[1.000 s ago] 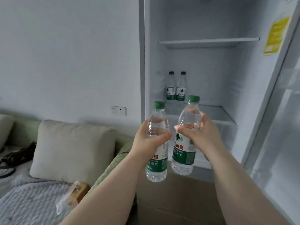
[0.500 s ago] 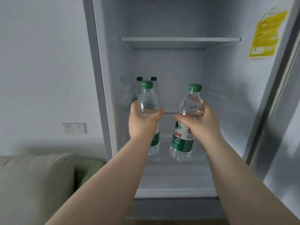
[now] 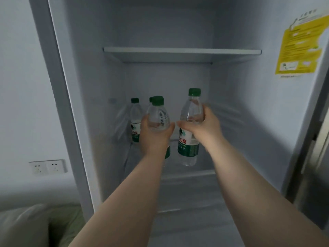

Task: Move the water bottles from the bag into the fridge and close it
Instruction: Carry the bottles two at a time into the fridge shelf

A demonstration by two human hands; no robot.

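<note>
Both arms reach into the open fridge [image 3: 74,104]: the left hand [image 3: 154,134] is wrapped around one water bottle [image 3: 157,114], the right hand [image 3: 203,127] around another [image 3: 190,125], both upright above the glass shelf [image 3: 210,172]. Best to lower them flat, just clear of the two bottles standing at the back [image 3: 135,120], and release only once seated.

Four water bottles with green caps are in view: one in the left hand [image 3: 156,132], one in the right hand [image 3: 204,125], and two standing at the back of the fridge [image 3: 74,122], the second showing only its cap. Two fridge shelves can be seen, an upper shelf [image 3: 181,50] and a lower shelf [image 3: 210,163]. There is one yellow sticker [image 3: 300,47], one double wall socket [image 3: 47,166] and one cushion [image 3: 23,227].
</note>
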